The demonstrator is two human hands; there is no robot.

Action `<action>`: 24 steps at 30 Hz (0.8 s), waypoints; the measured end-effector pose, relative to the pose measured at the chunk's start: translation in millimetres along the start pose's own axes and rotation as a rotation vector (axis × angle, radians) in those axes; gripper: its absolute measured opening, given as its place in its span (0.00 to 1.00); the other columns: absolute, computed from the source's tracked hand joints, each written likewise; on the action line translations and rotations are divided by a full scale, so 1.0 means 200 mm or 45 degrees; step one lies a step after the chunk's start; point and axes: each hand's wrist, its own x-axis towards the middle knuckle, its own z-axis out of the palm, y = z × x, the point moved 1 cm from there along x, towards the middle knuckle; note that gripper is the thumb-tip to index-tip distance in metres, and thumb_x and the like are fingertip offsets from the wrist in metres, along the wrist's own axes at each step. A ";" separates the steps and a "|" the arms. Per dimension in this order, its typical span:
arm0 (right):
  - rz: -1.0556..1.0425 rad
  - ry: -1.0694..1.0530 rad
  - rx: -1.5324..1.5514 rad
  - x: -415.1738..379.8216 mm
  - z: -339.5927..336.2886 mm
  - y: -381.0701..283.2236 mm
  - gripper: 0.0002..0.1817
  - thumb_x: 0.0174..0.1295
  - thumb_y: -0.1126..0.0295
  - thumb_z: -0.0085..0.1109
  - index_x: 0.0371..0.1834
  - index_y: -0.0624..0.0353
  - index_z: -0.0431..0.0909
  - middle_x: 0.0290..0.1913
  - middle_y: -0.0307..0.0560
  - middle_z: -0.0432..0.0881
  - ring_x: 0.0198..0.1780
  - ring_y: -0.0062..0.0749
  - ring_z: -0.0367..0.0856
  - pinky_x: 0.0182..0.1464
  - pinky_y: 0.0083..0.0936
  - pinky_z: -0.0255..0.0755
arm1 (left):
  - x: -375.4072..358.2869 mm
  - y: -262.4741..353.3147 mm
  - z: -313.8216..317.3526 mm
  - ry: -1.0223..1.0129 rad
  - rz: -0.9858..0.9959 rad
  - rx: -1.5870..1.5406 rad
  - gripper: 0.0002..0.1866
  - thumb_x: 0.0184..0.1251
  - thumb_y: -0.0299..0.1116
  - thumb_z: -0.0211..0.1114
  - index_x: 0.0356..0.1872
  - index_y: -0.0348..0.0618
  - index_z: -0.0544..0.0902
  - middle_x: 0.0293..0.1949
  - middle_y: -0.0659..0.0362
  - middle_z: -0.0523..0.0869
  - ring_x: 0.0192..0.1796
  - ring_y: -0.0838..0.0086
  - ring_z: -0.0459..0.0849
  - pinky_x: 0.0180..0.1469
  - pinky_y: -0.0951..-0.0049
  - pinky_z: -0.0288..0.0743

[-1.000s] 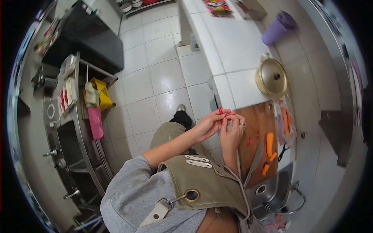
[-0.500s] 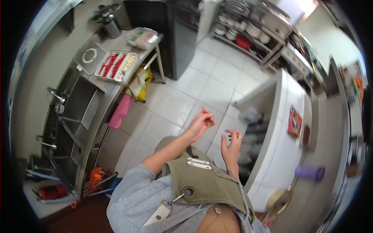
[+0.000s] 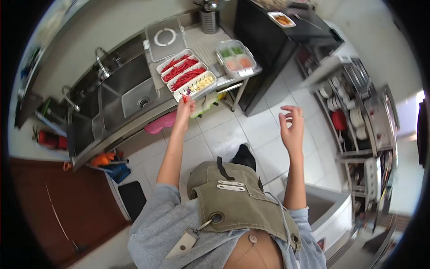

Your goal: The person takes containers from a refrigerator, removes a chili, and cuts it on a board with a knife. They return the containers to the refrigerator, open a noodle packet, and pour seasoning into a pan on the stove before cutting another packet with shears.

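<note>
My left hand [image 3: 185, 109] is closed on a small red chili [image 3: 185, 98], just in front of a white compartment tray [image 3: 202, 93] on the counter. Long red chilies [image 3: 188, 79] fill its back compartments. Pale peeled garlic cloves [image 3: 204, 83] and a few purplish pieces lie in the front one. The tray's clear lid [image 3: 165, 39] leans open behind it. Over the floor to the right, my right hand [image 3: 292, 127] is held up with its fingers loosely bent and apart, a ring on one finger and nothing in it.
A double steel sink [image 3: 134, 99] lies left of the tray. A clear box [image 3: 236, 58] with green and reddish food stands to its right. Beyond is a black fridge [image 3: 260, 54] with a plate [image 3: 282, 19] on top. A dish rack [image 3: 342, 107] stands at the right.
My view and body have turned toward the sink counter. My left hand has come up to the tray's front edge, still holding the red chili. My right hand stays empty.
</note>
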 end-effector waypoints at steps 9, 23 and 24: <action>-0.078 -0.606 0.170 0.62 0.17 0.36 0.09 0.57 0.74 0.57 0.42 0.59 0.75 0.41 0.45 0.73 0.31 0.28 0.73 0.33 0.23 0.69 | 0.52 0.30 0.06 0.287 0.300 0.395 0.12 0.63 0.27 0.52 0.47 0.40 0.76 0.30 0.65 0.79 0.27 0.83 0.72 0.33 0.80 0.68; 1.284 -0.637 0.984 0.96 1.03 0.99 0.23 0.61 0.52 0.57 0.49 0.61 0.72 0.38 0.43 0.77 0.41 0.26 0.76 0.43 0.26 0.74 | 0.74 0.36 -0.29 0.504 0.711 1.296 0.18 0.55 0.26 0.61 0.49 0.41 0.77 0.47 0.47 0.78 0.51 0.53 0.76 0.54 0.65 0.69; 1.285 -0.549 1.044 0.95 1.06 0.99 0.22 0.61 0.52 0.57 0.48 0.59 0.74 0.38 0.43 0.78 0.40 0.25 0.76 0.44 0.27 0.74 | 0.76 0.37 -0.32 0.491 0.711 1.286 0.18 0.55 0.26 0.61 0.49 0.41 0.77 0.47 0.47 0.78 0.51 0.53 0.76 0.54 0.65 0.69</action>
